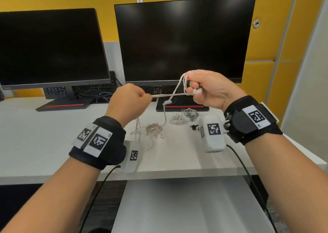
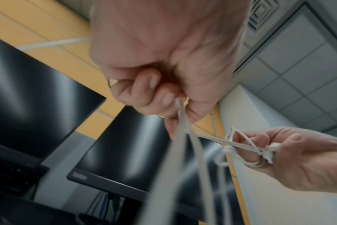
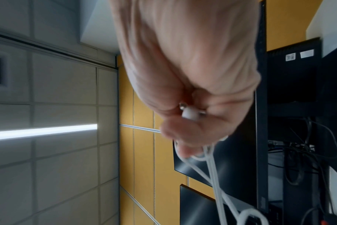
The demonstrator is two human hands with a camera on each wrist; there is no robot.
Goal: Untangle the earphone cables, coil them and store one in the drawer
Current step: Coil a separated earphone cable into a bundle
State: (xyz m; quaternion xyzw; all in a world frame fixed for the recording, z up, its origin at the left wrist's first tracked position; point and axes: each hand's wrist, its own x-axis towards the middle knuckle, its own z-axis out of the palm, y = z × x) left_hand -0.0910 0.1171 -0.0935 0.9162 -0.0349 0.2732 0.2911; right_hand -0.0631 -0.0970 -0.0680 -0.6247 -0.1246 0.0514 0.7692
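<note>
Both fists raised: left hand (image 1: 127, 100), right hand (image 1: 209, 89) pinch white earphone cable (image 1: 170, 95).

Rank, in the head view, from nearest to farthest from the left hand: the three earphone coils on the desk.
From the left hand:
1. Beige coiled earphone cable, just below it.
2. White coiled earphone cable, mid-desk.
3. Grey coiled earphone cable, by the right monitor's base.

Smooth white plastic earphone cable (image 1: 174, 90), glossy black monitor screens (image 1: 182, 39), matt white desk (image 1: 44, 135).
</note>
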